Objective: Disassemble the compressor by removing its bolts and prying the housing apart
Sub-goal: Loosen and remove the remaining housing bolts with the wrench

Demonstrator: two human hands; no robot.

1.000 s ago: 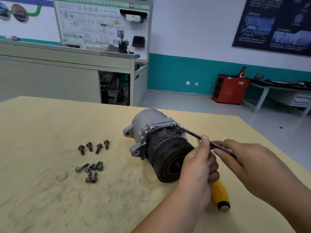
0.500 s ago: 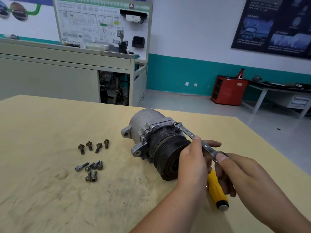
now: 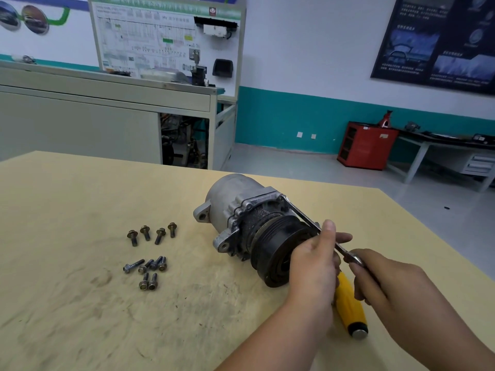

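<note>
At the view's 5 o'clock, the right hand (image 3: 385, 282) curls its fingers round the near end of a flat steel wrench (image 3: 301, 214). Just at its 10 o'clock, the left hand (image 3: 314, 259) pinches the wrench's shank between raised thumb and forefinger, its palm side toward the black pulley (image 3: 278, 253). Both hands are thus clamped on the same tool, close together but not touching.

Beneath them a screwdriver (image 3: 349, 303) with a yellow handle lies on the bench (image 3: 80, 303), its metal butt cap pointing to 5 o'clock; its shaft is hidden behind the left hand.

The compressor (image 3: 235, 199) lies on its side near the middle of the bench, pulley end toward the viewer and grey housing pointing to 11 o'clock. The wrench's far end sits on a bolt head at the upper right corner of the housing flange.

At the compressor's 9 o'clock, well apart from it, loose bolts lie on the bench: a cluster of six bolts (image 3: 155, 264) nearer, and a row of four bolts (image 3: 160, 235) just beyond.

Past the bench, at 11 o'clock, stands a grey cabinet (image 3: 80, 124) carrying a wiring training board (image 3: 160, 36). At 2 o'clock a red cabinet (image 3: 367, 145) stands against the teal-banded wall beside a grey desk (image 3: 442, 151), with a dark poster (image 3: 439, 38) above.
</note>
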